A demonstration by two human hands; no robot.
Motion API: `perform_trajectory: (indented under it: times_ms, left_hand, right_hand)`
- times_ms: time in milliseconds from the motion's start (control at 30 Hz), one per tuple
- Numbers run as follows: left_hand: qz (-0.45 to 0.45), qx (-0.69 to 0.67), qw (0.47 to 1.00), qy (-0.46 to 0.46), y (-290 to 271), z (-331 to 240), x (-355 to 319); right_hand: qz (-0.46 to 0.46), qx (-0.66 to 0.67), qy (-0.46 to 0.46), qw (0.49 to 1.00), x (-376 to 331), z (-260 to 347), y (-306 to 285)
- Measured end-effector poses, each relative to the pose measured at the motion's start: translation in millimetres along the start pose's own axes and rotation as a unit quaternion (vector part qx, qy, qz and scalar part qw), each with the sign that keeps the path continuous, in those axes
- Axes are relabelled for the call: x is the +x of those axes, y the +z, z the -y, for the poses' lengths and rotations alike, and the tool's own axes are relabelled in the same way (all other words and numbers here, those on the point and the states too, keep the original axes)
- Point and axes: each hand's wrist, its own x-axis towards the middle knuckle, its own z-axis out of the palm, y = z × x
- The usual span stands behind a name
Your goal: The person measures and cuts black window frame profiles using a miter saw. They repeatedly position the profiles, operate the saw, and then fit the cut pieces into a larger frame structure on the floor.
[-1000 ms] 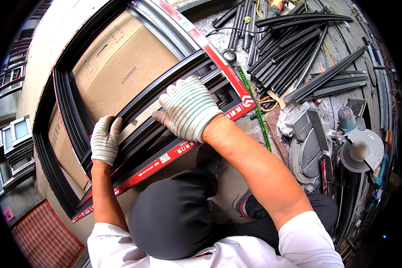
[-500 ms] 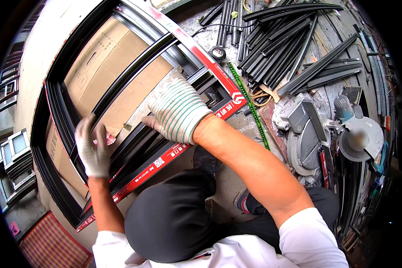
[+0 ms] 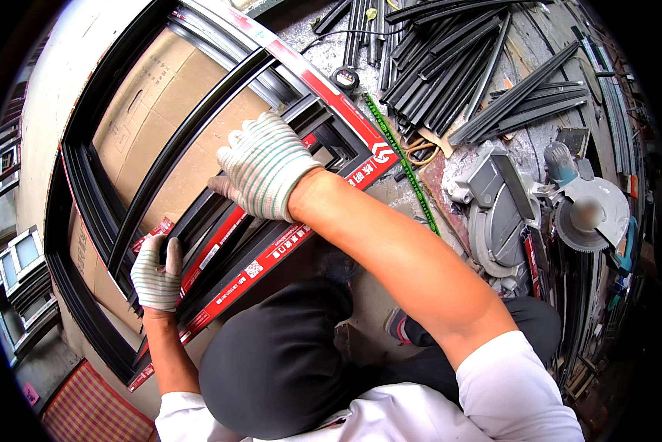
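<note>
A large black window frame (image 3: pixel 69 295) edged with red protective film lies in front of me. Inside its near side, a black profile bar (image 3: pixel 217 237) with red film slants between my two hands. My left hand (image 3: pixel 158 272), in a white striped knit glove, is closed round the bar's left end, its thumb on top. Farther along, my right hand (image 3: pixel 268 166), gloved alike, bends over the bar with curled fingers. Its palm hides that stretch, and the thumb points left. Brown cardboard (image 3: pixel 165 110) lies under the frame's openings, crossed by a black bar (image 3: pixel 191 125).
Right of the frame lie a green measuring strip (image 3: pixel 401 158), a tape measure (image 3: pixel 344 78) and a heap of black profile offcuts (image 3: pixel 441 66). A mitre saw (image 3: pixel 497 221) with a round blade (image 3: pixel 585 214) stands at right. A checked red cloth (image 3: pixel 95 405) is at lower left.
My left hand has come down and closed on the bar's left end. The bar has turned so its red film shows. My right hand has shifted slightly left.
</note>
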Motion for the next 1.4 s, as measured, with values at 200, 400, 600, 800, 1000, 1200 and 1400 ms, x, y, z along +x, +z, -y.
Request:
perform_trajectory:
  times_ms: [200, 400, 600, 800, 1000, 1200, 1400]
  left_hand:
    - [0.021, -0.049, 0.996, -0.069, -3, 4, 8]
    - [0.008, -0.039, 0.998, -0.044, 0, -2, 20]
    - [0.002, -0.045, 0.997, -0.067, 0, 0, 16]
    - [0.044, -0.019, 0.997, -0.054, -6, -10, 27]
    - [0.045, 0.028, 0.998, -0.045, -12, -6, 24]
    - [0.047, 0.037, 0.997, -0.048, -10, -6, 25]
    - [0.034, 0.057, 0.997, -0.045, -7, -8, 24]
  right_hand:
    - [0.007, -0.001, -0.008, 1.0, 19, -4, 6]
    - [-0.029, -0.027, -0.012, 0.999, 21, -12, 7]
    - [-0.038, -0.04, -0.039, 0.998, 24, -7, 10]
    - [-0.074, -0.063, -0.079, 0.992, 25, -12, 9]
    - [-0.018, -0.118, -0.073, 0.99, 29, -4, 15]
    - [-0.012, -0.126, -0.071, 0.989, 28, -9, 14]
    - [-0.028, -0.12, -0.085, 0.989, 26, -11, 17]
